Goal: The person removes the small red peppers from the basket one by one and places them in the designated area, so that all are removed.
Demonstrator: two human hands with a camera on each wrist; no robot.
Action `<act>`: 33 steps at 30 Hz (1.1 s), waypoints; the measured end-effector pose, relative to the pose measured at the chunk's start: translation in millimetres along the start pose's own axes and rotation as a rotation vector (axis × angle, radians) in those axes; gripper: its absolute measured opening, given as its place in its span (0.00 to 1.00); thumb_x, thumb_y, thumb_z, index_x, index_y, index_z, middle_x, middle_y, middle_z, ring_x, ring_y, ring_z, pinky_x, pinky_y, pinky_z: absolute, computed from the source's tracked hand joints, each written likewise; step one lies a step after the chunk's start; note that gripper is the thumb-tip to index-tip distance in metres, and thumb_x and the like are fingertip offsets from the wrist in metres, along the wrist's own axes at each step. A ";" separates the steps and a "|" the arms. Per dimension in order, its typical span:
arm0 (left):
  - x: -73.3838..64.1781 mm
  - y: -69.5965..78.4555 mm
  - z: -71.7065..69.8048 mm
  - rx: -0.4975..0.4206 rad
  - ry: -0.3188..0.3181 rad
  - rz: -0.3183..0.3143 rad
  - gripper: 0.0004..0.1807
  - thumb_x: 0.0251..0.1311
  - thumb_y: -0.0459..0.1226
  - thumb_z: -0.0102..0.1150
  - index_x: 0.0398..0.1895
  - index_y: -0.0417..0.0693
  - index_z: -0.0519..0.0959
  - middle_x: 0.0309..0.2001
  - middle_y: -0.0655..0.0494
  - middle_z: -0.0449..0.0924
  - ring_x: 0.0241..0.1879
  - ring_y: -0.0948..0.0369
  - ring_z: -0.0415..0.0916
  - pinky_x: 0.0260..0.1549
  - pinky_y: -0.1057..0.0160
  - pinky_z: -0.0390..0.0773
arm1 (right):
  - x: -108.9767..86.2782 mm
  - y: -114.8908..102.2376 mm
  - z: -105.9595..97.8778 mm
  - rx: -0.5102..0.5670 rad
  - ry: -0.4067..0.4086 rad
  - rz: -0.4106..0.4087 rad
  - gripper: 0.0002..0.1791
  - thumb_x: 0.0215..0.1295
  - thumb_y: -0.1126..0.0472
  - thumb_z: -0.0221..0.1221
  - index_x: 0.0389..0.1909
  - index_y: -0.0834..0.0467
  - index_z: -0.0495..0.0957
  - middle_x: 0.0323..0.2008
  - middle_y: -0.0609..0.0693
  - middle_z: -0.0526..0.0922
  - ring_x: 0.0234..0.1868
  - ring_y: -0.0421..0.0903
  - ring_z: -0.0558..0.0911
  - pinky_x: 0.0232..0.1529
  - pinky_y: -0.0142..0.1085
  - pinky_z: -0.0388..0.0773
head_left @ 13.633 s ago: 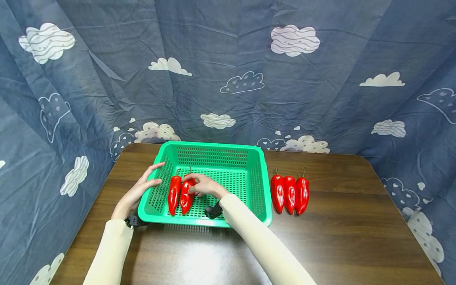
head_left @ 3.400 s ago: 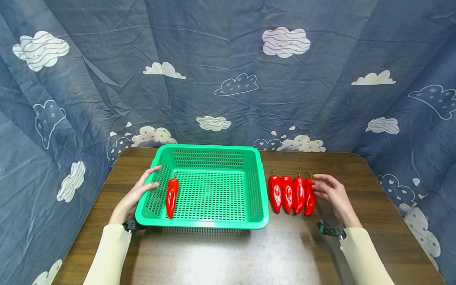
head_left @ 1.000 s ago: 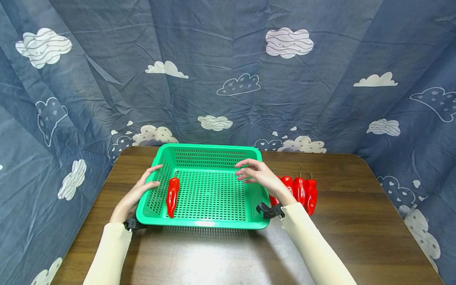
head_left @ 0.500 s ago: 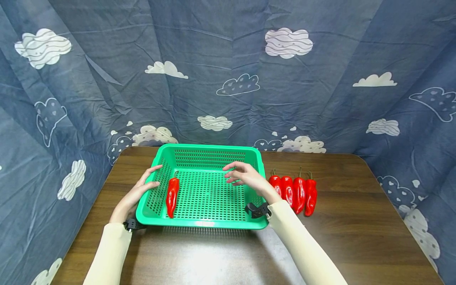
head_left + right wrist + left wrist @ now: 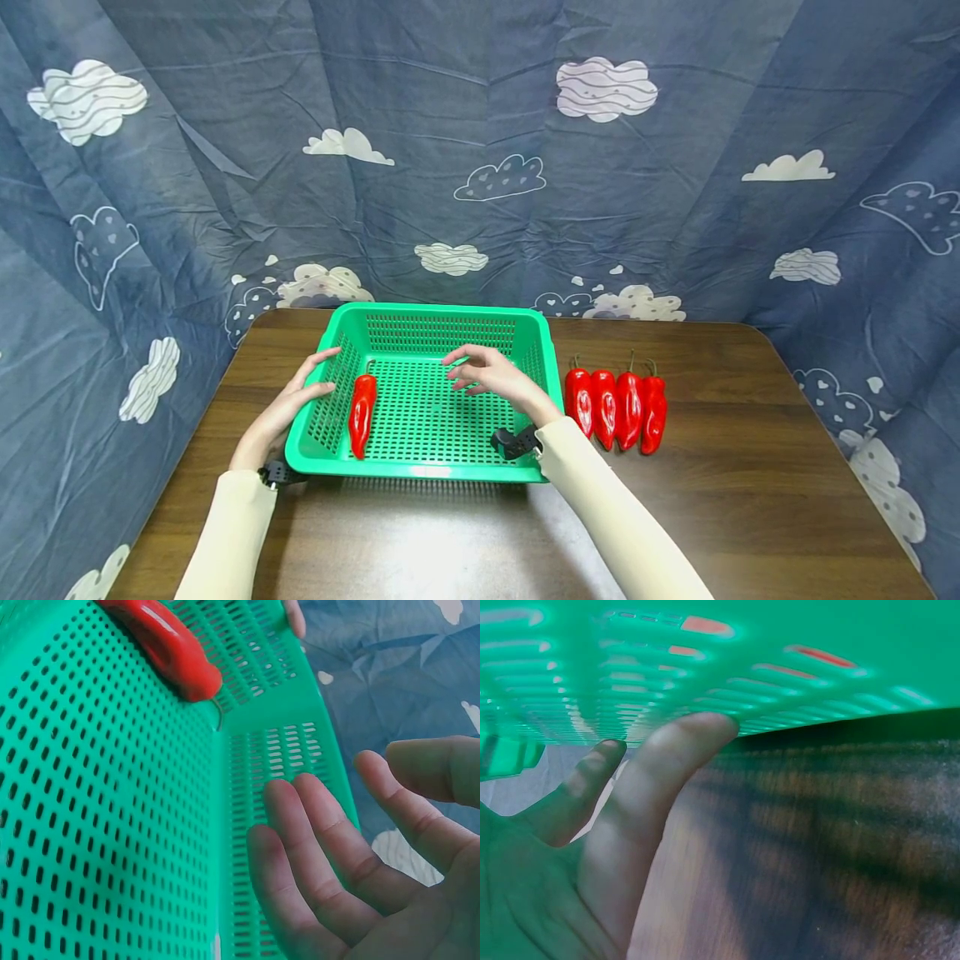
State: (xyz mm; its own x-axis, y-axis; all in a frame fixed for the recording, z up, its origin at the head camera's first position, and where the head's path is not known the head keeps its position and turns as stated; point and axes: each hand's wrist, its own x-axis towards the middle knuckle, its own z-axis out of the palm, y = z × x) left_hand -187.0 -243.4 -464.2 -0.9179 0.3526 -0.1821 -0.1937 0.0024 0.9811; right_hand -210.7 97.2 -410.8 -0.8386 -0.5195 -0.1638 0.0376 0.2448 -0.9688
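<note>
In the head view, my left hand (image 5: 281, 412) holds the left rim of a green plastic basket (image 5: 442, 310). The left wrist view shows two of its digits (image 5: 630, 817) against the slotted outer wall. One long red pepper (image 5: 363, 417) lies along the left inside of the basket, stem to the back. My right hand (image 5: 491, 372) hovers over the middle of the basket with nothing in it, its fingers apart and slightly bent. The right wrist view shows this pepper (image 5: 169, 649) beyond the right hand's fingers. To the right of the basket lie several red peppers (image 5: 628, 408) side by side.
The basket and peppers stand on a brown wooden table (image 5: 750, 467) with rounded far corners. A blue curtain (image 5: 420, 208) with white clouds hangs behind the table and at both sides. Black camera straps (image 5: 517, 442) sit at both wrists.
One pepper went from the basket to the right end of the row earlier. Over the last second my bare right hand has moved left across the basket. The left hand has stayed put.
</note>
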 end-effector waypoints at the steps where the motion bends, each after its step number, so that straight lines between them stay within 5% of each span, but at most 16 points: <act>1: 0.1 -0.1 0.1 -0.002 0.001 0.001 0.31 0.70 0.37 0.44 0.73 0.62 0.50 0.69 0.42 0.42 0.50 0.44 0.69 0.42 0.46 0.76 | 1.5 0.1 1.8 0.003 -0.005 -0.001 0.17 0.69 0.65 0.51 0.56 0.69 0.71 0.49 0.67 0.78 0.49 0.65 0.77 0.51 0.55 0.73; 33: 0.2 -1.2 -0.6 0.035 0.001 0.019 0.31 0.70 0.37 0.44 0.74 0.61 0.50 0.71 0.45 0.39 0.51 0.43 0.68 0.42 0.47 0.76 | 37.5 3.2 48.5 -0.055 -0.162 0.013 0.18 0.69 0.67 0.49 0.58 0.67 0.71 0.52 0.69 0.75 0.51 0.64 0.77 0.51 0.54 0.74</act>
State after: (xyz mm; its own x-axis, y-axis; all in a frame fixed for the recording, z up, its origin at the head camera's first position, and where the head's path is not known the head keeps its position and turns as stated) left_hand -187.2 -243.9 -465.5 -0.9217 0.3516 -0.1639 -0.1643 0.0289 0.9860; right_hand -215.6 38.8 -429.0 -0.7395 -0.6402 -0.2080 0.0141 0.2942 -0.9556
